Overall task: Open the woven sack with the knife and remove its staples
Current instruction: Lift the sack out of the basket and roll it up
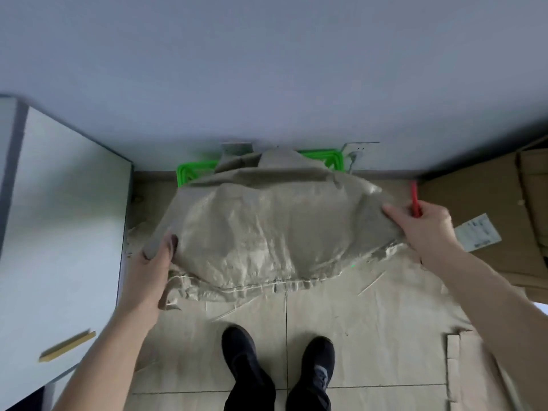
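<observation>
A grey-beige woven sack [261, 229] hangs spread out in front of me, held up by both hands above the floor. My left hand [154, 268] grips its left edge, fingers curled into the fabric. My right hand [421, 226] pinches the sack's right edge and also holds a red-handled knife [414, 198], whose handle sticks up beyond the fingers. The blade is hidden. A stitched seam runs along the sack's lower edge. No staples can be made out.
A green plastic crate [323, 155] stands behind the sack against the wall. A white table [59, 221] with a yellowish strip [68, 347] is at left. Flattened cardboard [486, 203] lies at right, more sacking covers the tiled floor, and my two black shoes [278, 363] stand below.
</observation>
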